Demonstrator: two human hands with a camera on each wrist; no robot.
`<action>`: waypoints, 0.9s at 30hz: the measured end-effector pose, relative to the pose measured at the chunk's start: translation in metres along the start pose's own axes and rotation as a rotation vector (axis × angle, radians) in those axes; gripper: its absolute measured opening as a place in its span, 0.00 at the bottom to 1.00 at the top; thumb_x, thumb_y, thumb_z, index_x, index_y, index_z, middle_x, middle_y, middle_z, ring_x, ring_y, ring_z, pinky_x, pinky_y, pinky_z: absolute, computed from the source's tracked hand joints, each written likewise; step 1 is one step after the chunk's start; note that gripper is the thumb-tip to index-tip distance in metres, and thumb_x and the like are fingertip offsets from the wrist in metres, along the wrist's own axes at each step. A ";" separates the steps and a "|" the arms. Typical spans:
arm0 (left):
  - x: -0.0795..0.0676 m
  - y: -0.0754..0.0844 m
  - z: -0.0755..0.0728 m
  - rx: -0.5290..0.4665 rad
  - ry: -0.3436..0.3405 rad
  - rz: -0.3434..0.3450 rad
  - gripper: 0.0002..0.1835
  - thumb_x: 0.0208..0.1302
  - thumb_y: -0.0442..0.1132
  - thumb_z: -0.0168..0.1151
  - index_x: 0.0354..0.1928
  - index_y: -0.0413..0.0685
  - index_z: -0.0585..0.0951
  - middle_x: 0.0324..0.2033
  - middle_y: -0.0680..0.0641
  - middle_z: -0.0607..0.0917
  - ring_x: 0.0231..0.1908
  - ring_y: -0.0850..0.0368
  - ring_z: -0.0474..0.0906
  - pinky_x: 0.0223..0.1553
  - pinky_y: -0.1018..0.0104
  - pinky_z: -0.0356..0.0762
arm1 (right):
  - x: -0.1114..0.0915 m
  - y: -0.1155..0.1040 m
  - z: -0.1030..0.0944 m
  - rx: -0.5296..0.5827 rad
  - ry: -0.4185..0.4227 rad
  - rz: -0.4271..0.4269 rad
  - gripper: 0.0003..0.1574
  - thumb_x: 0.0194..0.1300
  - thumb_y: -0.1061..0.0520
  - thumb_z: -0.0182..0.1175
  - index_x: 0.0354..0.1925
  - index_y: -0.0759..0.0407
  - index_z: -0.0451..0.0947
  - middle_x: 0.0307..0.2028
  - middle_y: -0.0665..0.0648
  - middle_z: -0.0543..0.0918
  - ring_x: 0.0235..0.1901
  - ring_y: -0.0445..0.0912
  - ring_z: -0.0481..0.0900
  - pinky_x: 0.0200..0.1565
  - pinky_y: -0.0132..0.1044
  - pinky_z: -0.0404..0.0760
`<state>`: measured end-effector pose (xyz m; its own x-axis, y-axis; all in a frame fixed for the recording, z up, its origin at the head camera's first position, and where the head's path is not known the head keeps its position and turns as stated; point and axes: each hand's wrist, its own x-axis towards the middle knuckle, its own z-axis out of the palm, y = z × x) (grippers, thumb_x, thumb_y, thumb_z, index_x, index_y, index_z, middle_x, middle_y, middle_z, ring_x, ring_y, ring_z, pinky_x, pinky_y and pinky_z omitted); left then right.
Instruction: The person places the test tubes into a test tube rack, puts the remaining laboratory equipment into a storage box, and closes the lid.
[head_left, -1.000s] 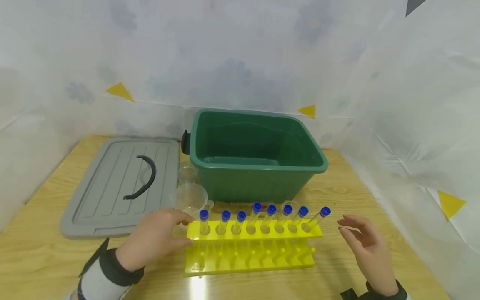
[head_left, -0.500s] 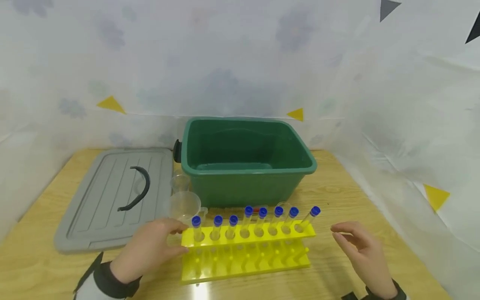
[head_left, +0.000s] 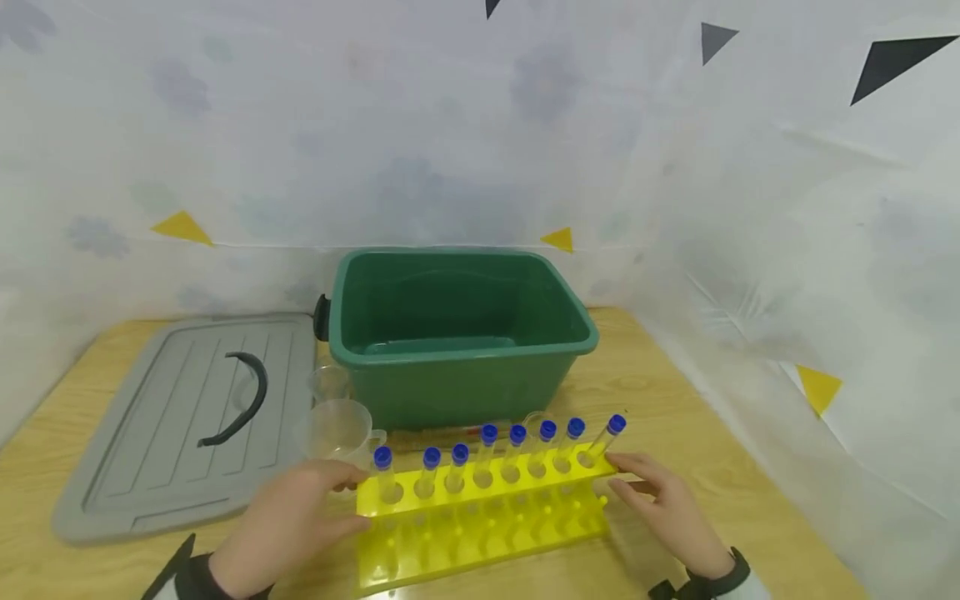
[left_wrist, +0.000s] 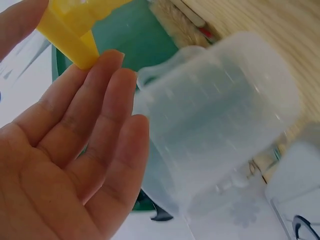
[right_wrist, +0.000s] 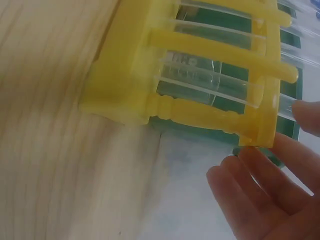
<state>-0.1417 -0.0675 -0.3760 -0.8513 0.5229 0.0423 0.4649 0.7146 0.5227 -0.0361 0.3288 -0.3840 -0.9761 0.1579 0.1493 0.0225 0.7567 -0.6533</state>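
Observation:
A yellow test tube rack [head_left: 480,487] stands at the front of the table, holding several clear test tubes [head_left: 486,450] with blue caps. The tube at the right end leans outward. My left hand [head_left: 288,521] pinches the left end of the rack's top plate between thumb and fingers. At the opposite end, my right hand [head_left: 663,508] has its thumb and fingertips around the top plate's edge. A translucent measuring jug [left_wrist: 220,110] stands just behind the left hand, its handle pointing right.
Behind the rack sits an open green bin [head_left: 457,387]. A grey lid [head_left: 195,425] with a black handle [head_left: 251,400] lies at the left. Beside the bin is a clear cup [head_left: 330,382]. A bristled brush [left_wrist: 175,25] lies between bin and rack.
My right hand has moved left onto the rack's right end, where it stood apart before. My left hand keeps its grip. The head view has shifted right and up.

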 end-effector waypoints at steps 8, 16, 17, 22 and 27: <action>0.007 0.014 0.007 0.010 0.039 0.127 0.19 0.41 0.50 0.74 0.37 0.53 0.84 0.35 0.55 0.86 0.34 0.60 0.80 0.35 0.62 0.79 | 0.010 0.008 -0.013 -0.113 0.048 -0.003 0.20 0.64 0.55 0.59 0.53 0.60 0.78 0.50 0.60 0.82 0.44 0.45 0.80 0.38 0.31 0.80; 0.018 0.041 0.020 0.016 0.004 0.166 0.20 0.42 0.52 0.73 0.37 0.49 0.84 0.34 0.51 0.86 0.33 0.59 0.79 0.35 0.62 0.78 | 0.028 0.023 -0.032 -0.154 0.007 0.033 0.23 0.67 0.53 0.55 0.55 0.65 0.75 0.51 0.67 0.80 0.46 0.58 0.81 0.38 0.37 0.83; 0.020 0.044 0.022 0.018 -0.013 0.167 0.21 0.43 0.53 0.73 0.37 0.49 0.84 0.34 0.51 0.86 0.33 0.59 0.79 0.34 0.62 0.78 | 0.031 0.025 -0.034 -0.164 0.003 0.033 0.23 0.67 0.53 0.55 0.55 0.66 0.75 0.51 0.68 0.80 0.46 0.59 0.80 0.38 0.39 0.83; 0.028 0.056 0.030 0.013 -0.041 0.202 0.20 0.44 0.53 0.73 0.36 0.49 0.85 0.31 0.53 0.86 0.29 0.63 0.77 0.30 0.67 0.75 | 0.048 0.032 -0.044 -0.232 -0.031 0.021 0.25 0.68 0.51 0.54 0.57 0.67 0.73 0.53 0.69 0.78 0.50 0.62 0.78 0.44 0.49 0.81; 0.034 0.069 0.036 0.012 -0.030 0.257 0.18 0.45 0.52 0.72 0.34 0.50 0.84 0.28 0.55 0.85 0.26 0.67 0.75 0.27 0.73 0.72 | 0.063 0.040 -0.055 -0.261 -0.082 0.023 0.28 0.70 0.48 0.51 0.59 0.67 0.71 0.56 0.70 0.75 0.51 0.65 0.76 0.44 0.55 0.79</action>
<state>-0.1298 0.0163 -0.3694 -0.6971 0.7018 0.1468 0.6682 0.5618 0.4877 -0.0850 0.4038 -0.3594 -0.9887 0.1332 0.0685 0.0898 0.8930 -0.4411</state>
